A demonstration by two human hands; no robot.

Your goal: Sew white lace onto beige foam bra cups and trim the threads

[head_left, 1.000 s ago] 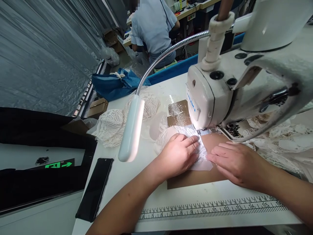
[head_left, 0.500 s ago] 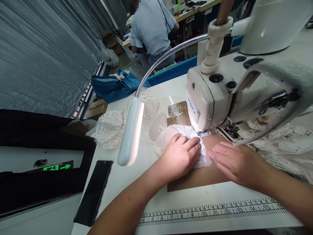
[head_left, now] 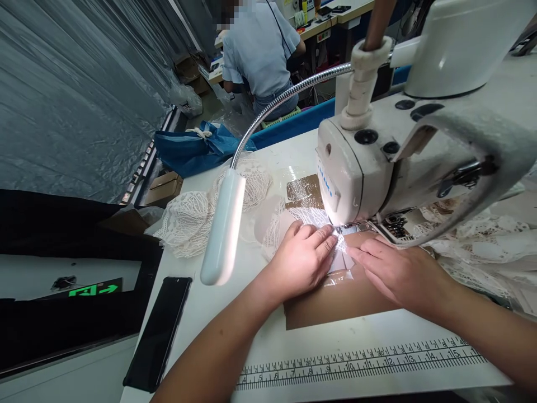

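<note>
A white lace piece [head_left: 340, 244] with a sheer backing lies under the needle end of a white sewing machine [head_left: 342, 173]. My left hand [head_left: 304, 257] rests on the lace just left of the presser foot, its fingers lying flat and close together. From the right, my right hand [head_left: 396, 271] has thumb and forefinger pinched at the lace's edge; the other fingers are curled. Beneath both hands is a brown sheet [head_left: 348, 305] on the table. The tip of the needle is hard to make out.
A lamp [head_left: 223, 229] on a bendy metal neck hangs left of my hands. Lace cups [head_left: 184, 221] lie behind it, a black phone [head_left: 158, 336] at the table's left edge. More lace [head_left: 474, 240] is heaped at right. A person [head_left: 260, 50] sits beyond the table.
The lace has slid forward under the machine, and its near edge now lies farther from me. Both hands have shifted slightly forward and left with it. The view has shifted a little.
</note>
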